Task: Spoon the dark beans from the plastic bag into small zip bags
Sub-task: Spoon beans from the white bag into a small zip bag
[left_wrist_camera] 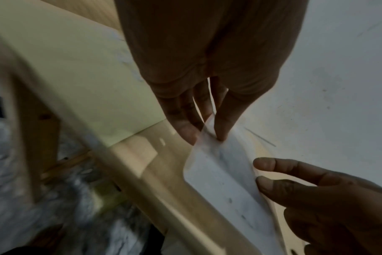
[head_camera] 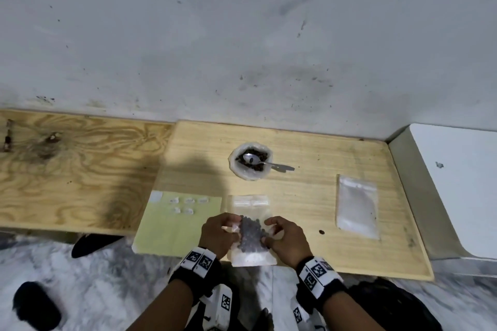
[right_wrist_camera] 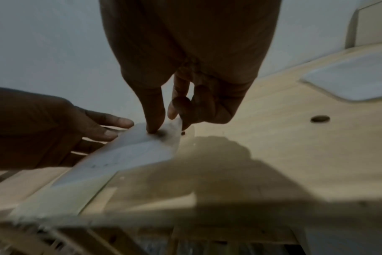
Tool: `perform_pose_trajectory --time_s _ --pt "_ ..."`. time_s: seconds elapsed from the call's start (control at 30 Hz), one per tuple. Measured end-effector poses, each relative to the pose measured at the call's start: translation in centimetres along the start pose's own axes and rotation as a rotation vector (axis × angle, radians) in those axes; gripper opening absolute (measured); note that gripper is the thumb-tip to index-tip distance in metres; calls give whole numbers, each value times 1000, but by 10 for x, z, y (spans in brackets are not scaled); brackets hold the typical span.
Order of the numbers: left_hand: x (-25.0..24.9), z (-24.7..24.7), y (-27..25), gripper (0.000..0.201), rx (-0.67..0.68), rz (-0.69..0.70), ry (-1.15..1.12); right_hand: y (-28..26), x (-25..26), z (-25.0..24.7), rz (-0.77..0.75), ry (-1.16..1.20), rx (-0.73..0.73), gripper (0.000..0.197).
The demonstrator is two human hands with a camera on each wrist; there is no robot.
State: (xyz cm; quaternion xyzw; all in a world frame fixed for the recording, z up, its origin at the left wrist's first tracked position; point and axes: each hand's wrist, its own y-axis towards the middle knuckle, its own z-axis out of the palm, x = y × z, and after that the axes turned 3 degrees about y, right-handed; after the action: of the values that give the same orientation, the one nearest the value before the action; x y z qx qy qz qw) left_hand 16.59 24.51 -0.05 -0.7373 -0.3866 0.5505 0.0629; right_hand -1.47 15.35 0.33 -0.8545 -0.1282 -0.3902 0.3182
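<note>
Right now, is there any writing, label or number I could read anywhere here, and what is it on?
No readable words or numbers.
Wristbands: square black-and-white code markers, patterns only; small characters beside them too blurred.
Green sheet: small white stickers, too blurred.
Zip bag of beans and empty zip bag: no print visible.

Head looks down; wrist views close, sharing the zip bag (head_camera: 251, 234).

Bare table (head_camera: 304, 196) between right hand (head_camera: 286, 239) and empty zip bag (head_camera: 357, 207); ahead, bean bag (head_camera: 250, 161) with spoon (head_camera: 269, 162) blocks.
</note>
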Motion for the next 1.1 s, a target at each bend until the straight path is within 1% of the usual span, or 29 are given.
perform_pose_trajectory --time_s 0.13,0.23,0.43,0.63,0.8,0.87,0.97,1.03,1.1 --pt "21 3 -21 38 -77 24 91 -14 -10 20 -1 -71 51 34" --pt "30 -1 -25 38 -139 33 134 -17 -8 35 4 -110 47 38" --pt "35 -12 -14 35 -187 58 150 -7 2 57 -3 -177 53 46" --pt "36 -22 3 35 -163 44 193 7 10 68 54 -231 31 47" --pt "48 -29 14 42 -17 50 326 10 4 77 72 -270 43 48" --pt "48 -32 15 38 -20 41 323 10 2 77 49 -273 43 47" --pt "40 -37 15 33 -77 60 304 9 4 69 8 -163 -21 44" --pt "29 -36 16 27 -122 76 284 9 4 57 30 -21 -108 35" --pt "11 -27 18 20 -138 110 246 10 0 37 74 146 -209 24"
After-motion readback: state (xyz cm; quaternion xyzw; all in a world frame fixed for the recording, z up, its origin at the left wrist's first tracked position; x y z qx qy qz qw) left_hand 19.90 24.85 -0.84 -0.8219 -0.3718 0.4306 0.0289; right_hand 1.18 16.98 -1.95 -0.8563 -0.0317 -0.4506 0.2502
